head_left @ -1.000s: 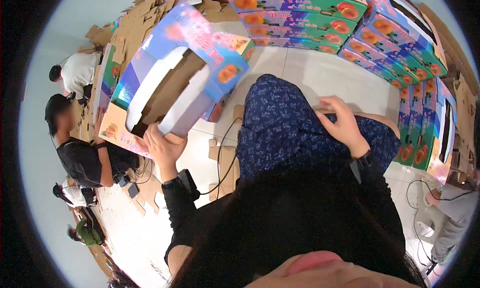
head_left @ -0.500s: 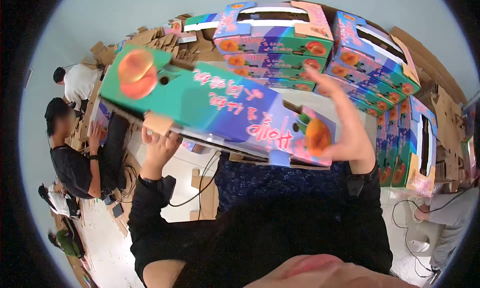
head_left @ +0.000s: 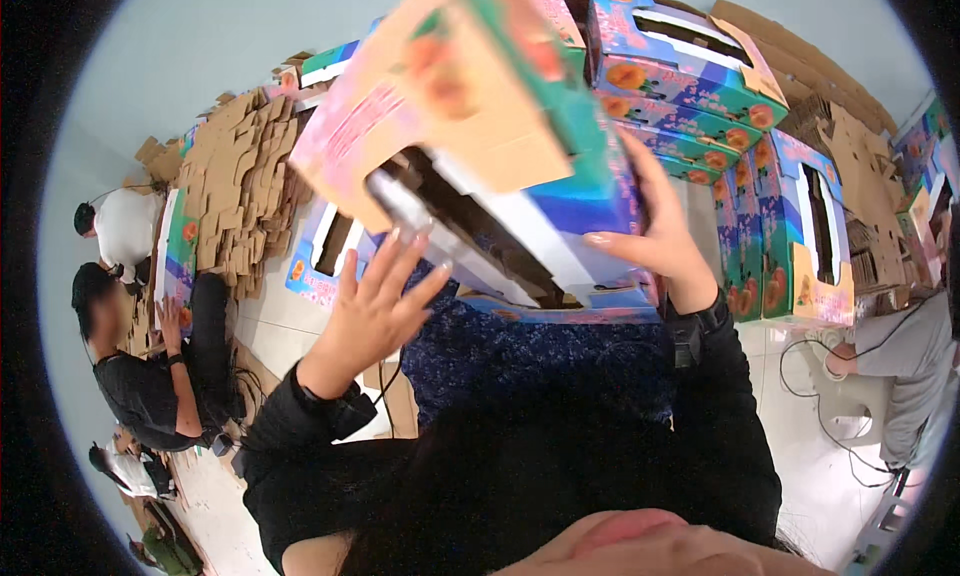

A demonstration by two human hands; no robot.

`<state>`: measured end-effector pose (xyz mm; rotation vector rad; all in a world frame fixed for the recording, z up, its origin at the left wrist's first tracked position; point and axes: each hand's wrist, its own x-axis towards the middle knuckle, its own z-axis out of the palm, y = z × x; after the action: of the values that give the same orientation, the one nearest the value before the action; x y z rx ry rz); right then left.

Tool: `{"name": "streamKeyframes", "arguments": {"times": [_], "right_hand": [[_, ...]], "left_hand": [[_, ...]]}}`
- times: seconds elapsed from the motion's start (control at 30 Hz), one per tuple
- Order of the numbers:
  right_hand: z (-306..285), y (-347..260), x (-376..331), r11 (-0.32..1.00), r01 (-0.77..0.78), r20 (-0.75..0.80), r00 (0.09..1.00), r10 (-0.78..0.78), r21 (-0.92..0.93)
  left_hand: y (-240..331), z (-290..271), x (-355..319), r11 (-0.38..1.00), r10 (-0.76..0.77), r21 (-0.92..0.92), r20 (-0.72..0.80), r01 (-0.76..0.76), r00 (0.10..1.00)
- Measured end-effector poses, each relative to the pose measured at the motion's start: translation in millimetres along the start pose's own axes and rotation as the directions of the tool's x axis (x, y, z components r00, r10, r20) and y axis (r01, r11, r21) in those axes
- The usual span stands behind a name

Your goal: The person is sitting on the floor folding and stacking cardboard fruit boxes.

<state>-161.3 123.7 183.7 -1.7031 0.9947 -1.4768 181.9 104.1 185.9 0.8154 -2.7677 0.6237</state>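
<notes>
A fruit carton [head_left: 500, 126] in green, blue and pink, printed with peaches, is tilted up in front of me. Its long slotted opening, edged with white and tan flaps, faces me. My right hand [head_left: 665, 231] grips the carton's right side, with the thumb on the near face and the fingers reaching up along the side. Fingers spread, my left hand [head_left: 365, 311] is at the carton's lower left edge, beside the slot. Whether its fingertips press on the cardboard I cannot tell. The carton's far side is hidden, and its upper part is blurred.
Similar cartons are stacked at the back right [head_left: 690, 86], and more stand on the right [head_left: 800, 236]. Another carton [head_left: 325, 251] sits behind my left hand. Flat brown cardboard [head_left: 240, 176] is piled back left. A seated co-worker [head_left: 140, 376] is at left; a cable [head_left: 820, 406] trails at right.
The carton has turned from its long printed side to its slotted top, with one end swung upward. My left hand has left the tan flap and spread; my right hand has taken hold of the side.
</notes>
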Motion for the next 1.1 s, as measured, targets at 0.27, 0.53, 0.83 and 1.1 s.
{"name": "streamKeyframes", "arguments": {"times": [0.27,0.53,0.83,1.1], "right_hand": [[-68.6,37.5,-122.3,0.988,-0.105,-0.671,0.725,0.153,0.111],[-104.4,-42.9,-145.9,0.973,0.232,-0.996,0.079,-0.038,-0.019],[-137.1,-13.3,-159.2,0.939,0.281,-0.971,-0.074,0.226,0.197],[-119.3,5.9,-136.4,0.818,-0.354,-0.885,0.079,-0.458,-0.454]], "left_hand": [[9.2,22.8,-13.7,0.975,-0.111,-0.191,0.011,0.111,0.994],[13.8,30.6,2.0,0.94,-0.096,-0.314,0.132,0.133,0.987],[20.5,43.7,7.6,0.887,-0.084,-0.438,0.159,0.146,0.984],[19.2,56.6,-5.9,0.856,-0.124,-0.467,0.231,0.222,0.965]]}}
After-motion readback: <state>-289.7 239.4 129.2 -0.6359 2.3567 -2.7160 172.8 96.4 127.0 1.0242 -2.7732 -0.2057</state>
